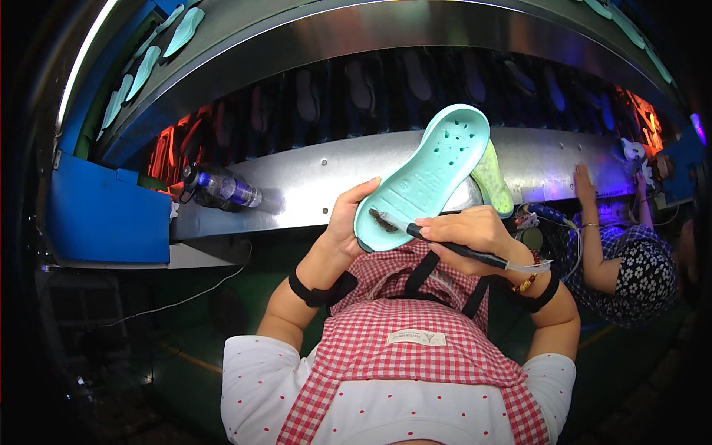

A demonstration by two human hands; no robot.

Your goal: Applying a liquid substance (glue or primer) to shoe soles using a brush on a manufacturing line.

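A turquoise shoe sole (pixel 423 174) with a raised rim and several small holes toward its toe end is tilted in front of me. My left hand (pixel 345 222) is closed on the left edge of its heel end, thumb up by the rim. My right hand (pixel 475 230) grips a brush by its black handle (pixel 467 254), whose rear end has a clear covering. The dark bristles of the brush (pixel 383 221) touch the inside of the heel. A pale green sole (pixel 492 182) lies on the metal ledge, partly hidden behind the turquoise one.
A metal ledge (pixel 297 182) runs across in front of me, below a dark opening with soles hanging in it. A clear bottle (pixel 231 188) lies on the ledge at left. More turquoise soles (pixel 144 73) rest at upper left. At right, a co-worker's arm (pixel 591 237) reaches the ledge.
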